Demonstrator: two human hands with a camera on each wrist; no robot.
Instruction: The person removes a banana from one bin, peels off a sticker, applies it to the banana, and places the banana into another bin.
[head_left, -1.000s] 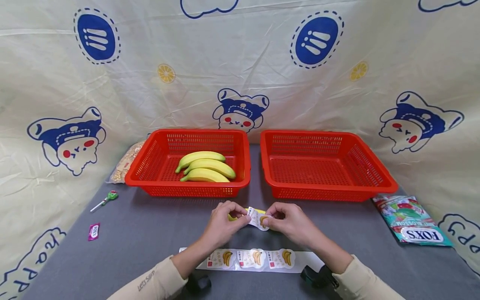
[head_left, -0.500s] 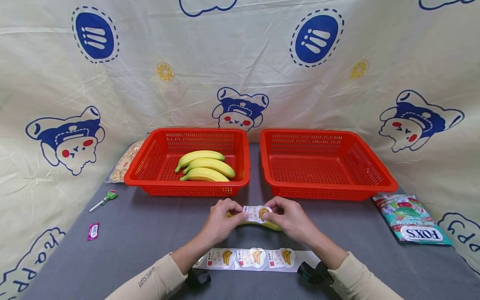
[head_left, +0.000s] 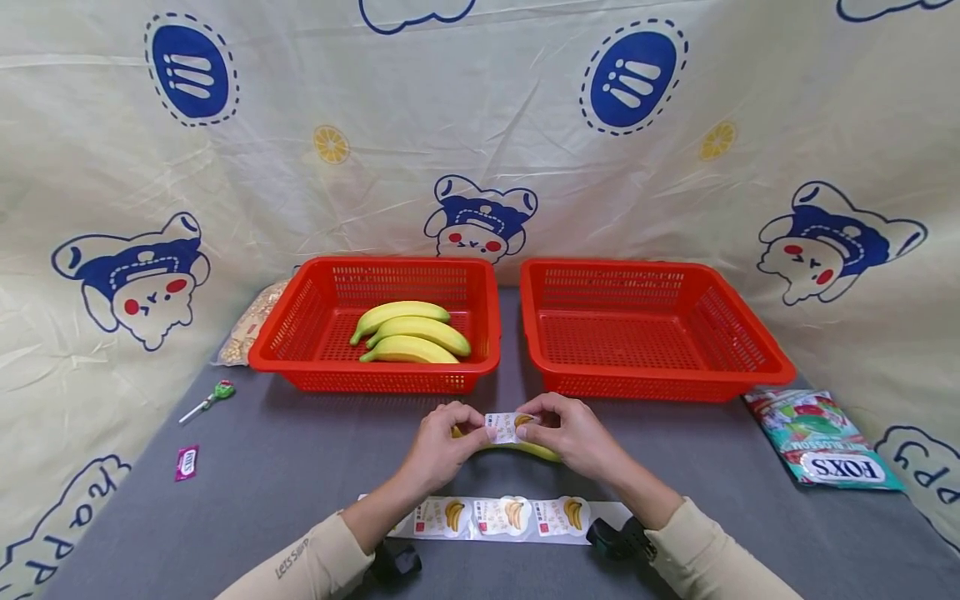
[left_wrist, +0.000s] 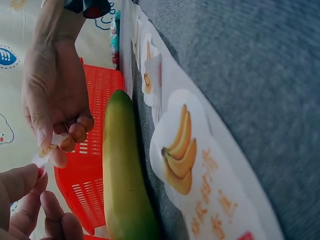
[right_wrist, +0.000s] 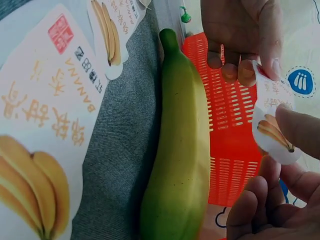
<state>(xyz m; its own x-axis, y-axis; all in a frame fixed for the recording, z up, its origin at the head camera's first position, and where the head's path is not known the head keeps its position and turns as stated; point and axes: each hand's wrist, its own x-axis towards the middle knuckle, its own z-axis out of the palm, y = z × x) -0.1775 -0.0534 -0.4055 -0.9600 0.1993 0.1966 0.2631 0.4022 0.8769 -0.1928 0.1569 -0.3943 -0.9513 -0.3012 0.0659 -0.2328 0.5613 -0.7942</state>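
Observation:
Between both hands a white banana sticker (head_left: 504,427) is held out by its ends. My left hand (head_left: 442,440) pinches the left end between thumb and index finger. The right end, printed with bananas, is pinched by my right hand (head_left: 576,435). In the right wrist view the sticker (right_wrist: 272,117) is held up apart from the banana (right_wrist: 180,145). That single banana (left_wrist: 125,170) lies on the grey cloth behind the sticker, partly hidden by the hands in the head view. Closer to the body lies a backing strip (head_left: 528,540) bearing several more banana stickers.
A red basket (head_left: 375,379) with several bananas (head_left: 420,333) stands at back left, another red basket (head_left: 660,385) at back right. A lollipop (head_left: 210,402), a small pink packet (head_left: 187,463) and a bag of beige bits (head_left: 255,321) lie left; a Fox's candy bag (head_left: 825,442) lies right.
The sticker has gone from a slant to nearly level, its right end raised. My right hand has shifted slightly up and left; the left hand has barely moved.

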